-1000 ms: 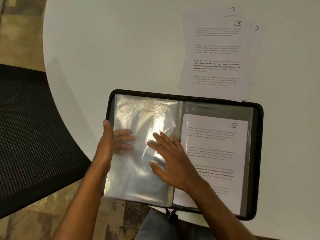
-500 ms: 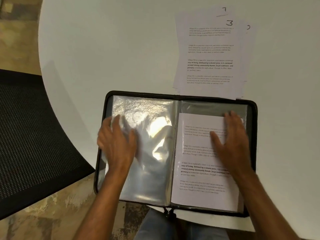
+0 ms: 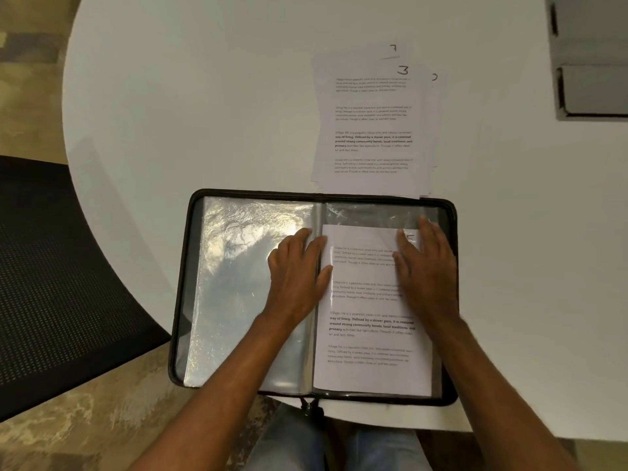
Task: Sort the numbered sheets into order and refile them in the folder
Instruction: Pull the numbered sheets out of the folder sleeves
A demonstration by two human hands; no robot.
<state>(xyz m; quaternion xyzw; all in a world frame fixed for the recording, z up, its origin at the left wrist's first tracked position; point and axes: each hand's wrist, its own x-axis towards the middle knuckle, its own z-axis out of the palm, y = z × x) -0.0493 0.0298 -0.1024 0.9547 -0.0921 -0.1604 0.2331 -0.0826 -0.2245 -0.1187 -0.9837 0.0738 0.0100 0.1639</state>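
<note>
Left hand (image 3: 299,277) had slid right to the folder's (image 3: 190,266) spine; both hands flat, fingers straight, gripping nothing. Sheet (image 3: 367,334) lay sleeved in right half, long axis near-far, w/ right hand (image 3: 428,266) on its far-right corner, nearer.

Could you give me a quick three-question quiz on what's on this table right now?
1. True or false: the folder lies open on the table.
2. Which number shows on the top sheet of the loose stack beyond the folder? A) 3 B) 9 C) 1
3. Where does the right hand rest?

Key:
1. True.
2. A.
3. Flat on the sheet in the sleeve on the folder's right side, partly covering its number; the left hand lies flat by the spine.
</note>
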